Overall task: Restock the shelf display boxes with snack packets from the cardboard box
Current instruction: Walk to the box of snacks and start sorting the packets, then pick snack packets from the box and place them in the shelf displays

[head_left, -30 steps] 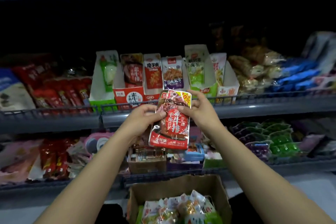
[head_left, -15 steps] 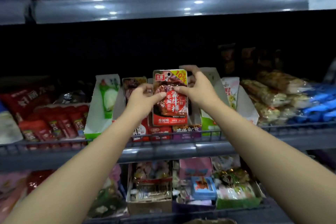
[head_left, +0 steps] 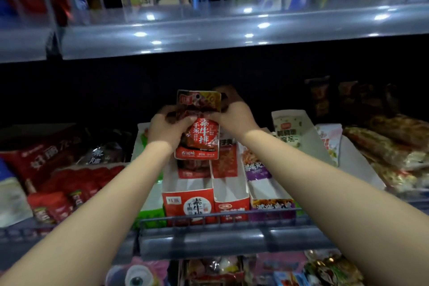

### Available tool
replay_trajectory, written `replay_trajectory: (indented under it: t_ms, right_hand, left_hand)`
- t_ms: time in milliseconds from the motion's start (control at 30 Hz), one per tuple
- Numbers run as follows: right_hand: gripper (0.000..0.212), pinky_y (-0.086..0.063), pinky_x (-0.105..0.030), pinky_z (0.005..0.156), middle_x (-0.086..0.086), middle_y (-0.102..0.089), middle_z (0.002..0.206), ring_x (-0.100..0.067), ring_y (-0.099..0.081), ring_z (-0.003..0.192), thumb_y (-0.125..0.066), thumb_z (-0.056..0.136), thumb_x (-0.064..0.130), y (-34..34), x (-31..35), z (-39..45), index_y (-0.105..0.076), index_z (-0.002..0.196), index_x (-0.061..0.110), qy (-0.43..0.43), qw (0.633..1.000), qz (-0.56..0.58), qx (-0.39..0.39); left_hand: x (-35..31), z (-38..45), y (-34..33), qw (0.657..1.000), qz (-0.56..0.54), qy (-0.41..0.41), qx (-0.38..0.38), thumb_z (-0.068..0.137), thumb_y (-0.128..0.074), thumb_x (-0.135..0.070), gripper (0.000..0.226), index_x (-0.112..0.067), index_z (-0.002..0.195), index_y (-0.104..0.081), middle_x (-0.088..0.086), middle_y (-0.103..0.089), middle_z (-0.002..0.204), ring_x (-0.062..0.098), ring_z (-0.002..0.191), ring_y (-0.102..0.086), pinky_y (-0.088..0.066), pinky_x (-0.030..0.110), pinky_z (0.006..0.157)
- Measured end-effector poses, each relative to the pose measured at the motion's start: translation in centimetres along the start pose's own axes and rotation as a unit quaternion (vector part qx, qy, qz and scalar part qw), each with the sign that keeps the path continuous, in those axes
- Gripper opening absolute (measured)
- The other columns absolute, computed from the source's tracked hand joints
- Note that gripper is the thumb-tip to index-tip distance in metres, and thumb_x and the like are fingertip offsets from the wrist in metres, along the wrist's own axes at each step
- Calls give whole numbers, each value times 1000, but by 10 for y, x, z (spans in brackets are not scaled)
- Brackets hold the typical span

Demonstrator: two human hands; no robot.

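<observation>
Holding a flat red foil snack packet [head_left: 197, 127] upright between both hands, the person poses it above the red-and-white cardboard display box [head_left: 188, 202] that stands against the wire front rail [head_left: 209, 219] of the middle shelf. The left hand [head_left: 166, 129] pinches the packet's left edge with curled fingers; the right hand [head_left: 228, 112] grips its upper right edge, fingers wrapped behind the foil. The upright, face-forward hold probably matches the packets already standing at the back of this box, so the new one can slide down in front of them with its label showing. The box front carries the same lettering as the packet, which suggests this is the intended compartment. The packet's lower edge hangs just over the box's open top, not yet between its walls, and overlaps the stocked packets behind it. To the right, touching side by side, stand a red-fronted display box [head_left: 231, 209] and a purple-fronted display box [head_left: 270, 206], each partly filled. Loose red packets [head_left: 58, 197] lie towards the shelf's left end. The cardboard supply box is out of view. The task appears to be midway, at the insertion step.
</observation>
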State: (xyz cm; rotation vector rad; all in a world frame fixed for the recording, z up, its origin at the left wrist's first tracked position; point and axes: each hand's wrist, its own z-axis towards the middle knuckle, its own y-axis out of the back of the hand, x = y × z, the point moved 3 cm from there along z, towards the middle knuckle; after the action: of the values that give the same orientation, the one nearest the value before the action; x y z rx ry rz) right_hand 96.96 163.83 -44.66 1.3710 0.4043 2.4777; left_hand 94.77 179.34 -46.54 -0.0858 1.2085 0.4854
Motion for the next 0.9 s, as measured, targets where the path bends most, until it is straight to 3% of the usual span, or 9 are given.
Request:
replay_trajectory:
  t_ms: [67,167,300,433,567,733,900]
  right_hand:
    - [49,-47,-18,66,-4,-60,110,-15,-59,93,-69,83,11,-12,-1,7,-46,126,17,13,1000,6,-2]
    - [45,-51,-25,73,-2,-59,106,-18,-61,97,-68,82,9,-27,-5,17,-49,122,18,21,1000,14,3]
    - [46,-50,-29,82,3,-55,104,-15,-57,98,-70,81,11,-37,-8,29,-50,122,18,24,1000,0,6]
    - [44,-49,-28,82,1,-60,108,-15,-57,98,-68,82,14,-43,-20,33,-51,122,21,24,998,-62,16]
    - [44,-51,-40,88,-3,-61,118,-23,-59,106,-69,82,24,-50,-41,29,-53,123,25,7,988,-145,48]
    - [45,-46,-42,92,-4,-60,120,-27,-52,115,-61,86,40,-60,-58,25,-48,129,31,-3,956,-286,74]
    - [47,-37,-35,95,-4,-56,125,-24,-43,123,-59,88,41,-64,-63,22,-46,132,36,-2,936,-345,74]
  left_hand:
    - [8,8,8,1000,1,2,-9,78,-74,-28,49,-16,122,-56,1,-62,109,17,95,-60,-51,31,83]
    - [19,18,14,1000,-26,9,-6,78,-75,-24,46,-15,119,-57,-4,-62,100,6,82,-59,-48,18,68]
    - [27,30,18,999,-45,-16,-9,75,-77,-20,48,-20,117,-53,-10,-61,95,2,86,-59,-48,18,70]
    - [35,32,14,999,22,-38,1,76,-77,-22,55,-21,124,-50,-8,-59,99,8,90,-57,-42,14,66]
    - [44,29,9,995,92,-37,-4,76,-77,-27,50,-16,118,-54,-11,-55,92,6,87,-52,-39,12,63]
    - [61,33,2,988,147,-39,-3,73,-80,-25,52,-11,115,-54,4,-64,108,10,89,-55,-41,20,69]
    - [67,30,-1,978,199,-62,-1,76,-77,-23,54,-9,121,-52,6,-63,115,13,94,-55,-36,14,62]
